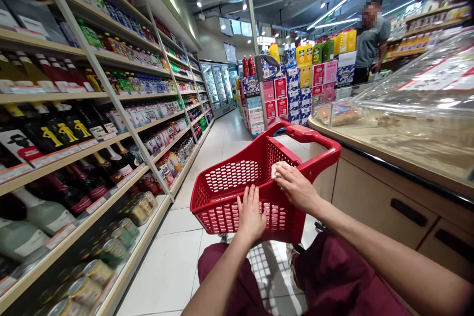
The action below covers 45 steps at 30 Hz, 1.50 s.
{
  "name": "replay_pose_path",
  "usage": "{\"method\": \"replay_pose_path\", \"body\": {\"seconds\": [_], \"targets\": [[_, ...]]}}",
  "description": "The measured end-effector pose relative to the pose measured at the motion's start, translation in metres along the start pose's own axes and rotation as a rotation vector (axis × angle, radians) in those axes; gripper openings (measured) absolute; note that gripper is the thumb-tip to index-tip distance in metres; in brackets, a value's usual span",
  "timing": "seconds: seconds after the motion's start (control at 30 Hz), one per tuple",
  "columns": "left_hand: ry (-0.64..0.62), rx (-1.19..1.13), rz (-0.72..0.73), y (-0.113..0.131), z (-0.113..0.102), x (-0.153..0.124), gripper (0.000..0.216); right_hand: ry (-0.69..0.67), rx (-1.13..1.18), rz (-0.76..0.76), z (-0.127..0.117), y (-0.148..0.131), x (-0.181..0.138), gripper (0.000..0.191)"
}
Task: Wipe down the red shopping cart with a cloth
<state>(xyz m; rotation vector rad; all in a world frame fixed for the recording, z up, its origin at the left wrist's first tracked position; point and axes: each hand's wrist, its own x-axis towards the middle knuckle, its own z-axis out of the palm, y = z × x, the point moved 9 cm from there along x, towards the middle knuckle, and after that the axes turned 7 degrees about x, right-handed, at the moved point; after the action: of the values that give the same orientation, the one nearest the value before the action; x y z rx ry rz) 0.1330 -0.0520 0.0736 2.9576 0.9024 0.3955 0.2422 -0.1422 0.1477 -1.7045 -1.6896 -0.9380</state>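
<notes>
A red plastic shopping cart point(231, 158) with perforated walls stands in front of my knees, its handle toward the right. My left hand point(252, 215) lies against the cart's near side wall, fingers stretched out over the top edge and nothing held. Closer to the handle, my right hand point(296, 185) reaches over the rim with its fingers closed on a small crumpled white cloth point(274, 170). The cloth is against the cart's rear inner part; most of it is hidden under my fingers. From here the basket's floor is only partly visible.
Shelves point(148, 131) of bottles and cans line the left side. On the right is a wooden counter point(381, 202) with a clear cover. Stacked drink boxes point(292, 89) and a metal post point(259, 34) stand beyond the cart. A person point(370, 39) stands behind the counter.
</notes>
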Motion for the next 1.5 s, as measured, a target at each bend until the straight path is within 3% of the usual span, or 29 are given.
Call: {"method": "replay_pose_path", "body": {"seconds": [0.07, 0.17, 0.27, 0.33, 0.47, 0.53, 0.63, 0.73, 0.8, 0.9, 1.0, 1.07, 1.2, 1.27, 1.33, 1.43, 1.5], "targets": [[0.014, -0.007, -0.049, -0.013, -0.003, 0.000, 0.074, -0.071, -0.012, -0.017, 0.006, -0.011, 0.000, 0.026], [0.010, 0.019, -0.258, -0.054, -0.002, -0.008, 0.072, -0.067, -0.047, 0.037, -0.003, 0.012, -0.006, 0.021], [0.007, 0.062, -0.256, -0.072, 0.004, -0.017, 0.074, -0.014, -0.034, 0.044, -0.001, 0.028, -0.011, 0.022], [0.029, 0.075, -0.211, -0.073, 0.008, -0.020, 0.075, 0.014, 0.001, 0.044, 0.017, 0.010, -0.008, 0.023], [0.045, 0.084, -0.152, -0.076, 0.009, -0.024, 0.077, -0.021, 0.099, -0.008, 0.073, -0.071, 0.006, 0.031], [0.056, 0.094, -0.184, -0.092, 0.007, -0.030, 0.076, -0.046, 0.129, -0.075, 0.089, -0.101, 0.012, 0.035], [0.101, 0.113, -0.394, -0.140, 0.003, -0.047, 0.073, -0.060, 0.105, -0.083, 0.089, -0.097, 0.012, 0.041], [0.140, 0.133, -0.429, -0.166, 0.003, -0.059, 0.074, -0.043, 0.053, -0.005, 0.086, -0.081, 0.009, 0.040], [0.159, 0.148, -0.387, -0.170, 0.003, -0.063, 0.074, -0.056, 0.096, -0.020, 0.100, -0.101, 0.014, 0.035], [0.167, 0.162, -0.338, -0.170, 0.003, -0.066, 0.073, -0.068, 0.202, -0.059, 0.132, -0.161, 0.035, 0.031], [0.167, 0.168, -0.373, -0.178, 0.000, -0.070, 0.069, -0.108, 0.238, -0.100, 0.152, -0.202, 0.053, 0.033], [0.161, 0.163, -0.412, -0.184, 0.001, -0.073, 0.069, -0.147, 0.229, -0.115, 0.147, -0.195, 0.051, 0.035], [0.161, 0.138, -0.416, -0.184, 0.005, -0.074, 0.071, -0.159, 0.089, 0.017, 0.108, -0.115, 0.026, 0.041], [0.181, 0.134, -0.420, -0.183, 0.006, -0.074, 0.072, -0.135, 0.029, 0.052, 0.095, -0.095, 0.019, 0.038], [0.196, 0.140, -0.432, -0.182, 0.007, -0.073, 0.073, -0.117, 0.049, 0.032, 0.101, -0.109, 0.022, 0.034], [0.189, 0.173, -0.427, -0.181, 0.007, -0.073, 0.071, -0.114, 0.154, -0.043, 0.129, -0.167, 0.041, 0.028], [0.185, 0.212, -0.410, -0.180, 0.005, -0.072, 0.070, -0.136, 0.184, -0.088, 0.141, -0.190, 0.052, 0.027]]}}
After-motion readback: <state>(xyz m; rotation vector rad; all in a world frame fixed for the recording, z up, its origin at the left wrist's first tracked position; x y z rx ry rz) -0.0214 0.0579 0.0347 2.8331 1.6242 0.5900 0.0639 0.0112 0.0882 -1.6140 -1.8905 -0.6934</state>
